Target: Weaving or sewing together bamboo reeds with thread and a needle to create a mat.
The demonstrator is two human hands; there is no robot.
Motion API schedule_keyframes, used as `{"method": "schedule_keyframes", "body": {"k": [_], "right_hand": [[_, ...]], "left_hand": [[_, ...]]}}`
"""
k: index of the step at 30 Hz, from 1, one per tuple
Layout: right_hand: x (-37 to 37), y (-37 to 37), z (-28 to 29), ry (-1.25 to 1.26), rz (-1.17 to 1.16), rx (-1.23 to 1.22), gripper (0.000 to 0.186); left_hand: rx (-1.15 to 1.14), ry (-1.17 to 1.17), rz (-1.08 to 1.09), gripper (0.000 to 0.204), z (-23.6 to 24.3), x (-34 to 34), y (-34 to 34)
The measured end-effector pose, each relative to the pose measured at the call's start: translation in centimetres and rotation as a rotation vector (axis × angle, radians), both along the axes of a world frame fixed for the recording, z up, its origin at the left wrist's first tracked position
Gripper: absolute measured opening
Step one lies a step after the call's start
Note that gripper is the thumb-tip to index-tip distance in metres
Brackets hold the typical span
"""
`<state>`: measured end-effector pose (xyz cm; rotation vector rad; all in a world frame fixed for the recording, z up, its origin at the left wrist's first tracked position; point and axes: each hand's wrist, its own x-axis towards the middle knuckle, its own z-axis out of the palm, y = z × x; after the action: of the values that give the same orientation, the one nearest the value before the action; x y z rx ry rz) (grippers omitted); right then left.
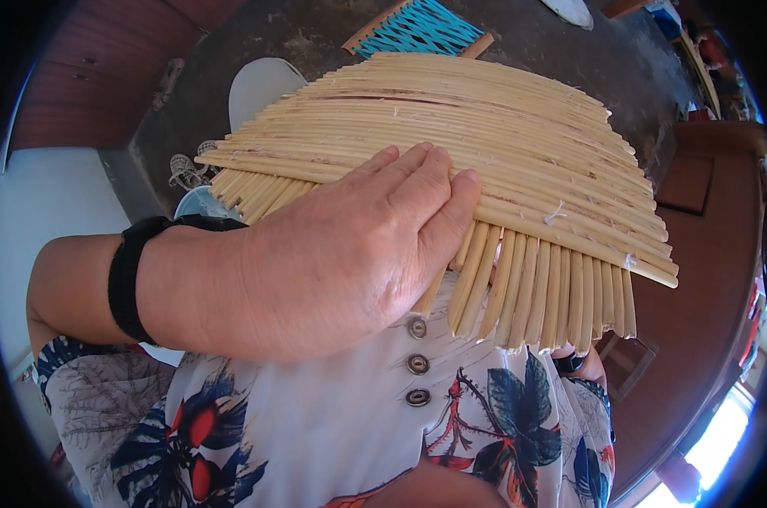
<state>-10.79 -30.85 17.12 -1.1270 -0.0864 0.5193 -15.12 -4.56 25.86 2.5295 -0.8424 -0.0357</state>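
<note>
Pale-yellow reed mat (485, 127) fills head view's middle, above floral garment (290, 415). I judge it light, stiff along stalks, brittle-ended; best held where layers overlap. Left grip (337, 237) lies across it, fingers together, thumb hidden: pinching, can't tell. Right grip hidden behind mat, state unknown.

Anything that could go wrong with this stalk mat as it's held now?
1. The crosswise stalks along the near edge fan apart beside the left hand, so pressing or shifting there might splay them further.
2. Their uneven ends hang against the floral shirt and could snag the cloth.
3. White thread ends stick up from the stalk mat; if one gets pulled, the nearby binding might loosen.
</note>
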Motion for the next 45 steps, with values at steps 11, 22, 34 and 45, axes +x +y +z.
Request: {"method": "schedule_keyframes", "body": {"k": [11,22,34,45], "right_hand": [[-0.9,-1.5,1.1,0.017,-0.023,0.027,0.040],[-1.2,-1.5,1.2,0.028,-0.034,0.043,0.041],[-1.5,-1.8,1.7,0.047,-0.030,0.074,0.043],[-1.6,-1.4,2.4,0.057,-0.041,0.106,0.044]], "left_hand": [[0.082,-0.199,-0.062,0.056,0.9,0.0,-1.6],[0.179,-0.253,-0.130,0.054,1.1,0.3,-1.6],[0.126,-0.257,-0.085,0.054,1.2,0.0,-1.9],[0.128,-0.175,-0.122,0.058,2.2,0.3,-2.2]]}}
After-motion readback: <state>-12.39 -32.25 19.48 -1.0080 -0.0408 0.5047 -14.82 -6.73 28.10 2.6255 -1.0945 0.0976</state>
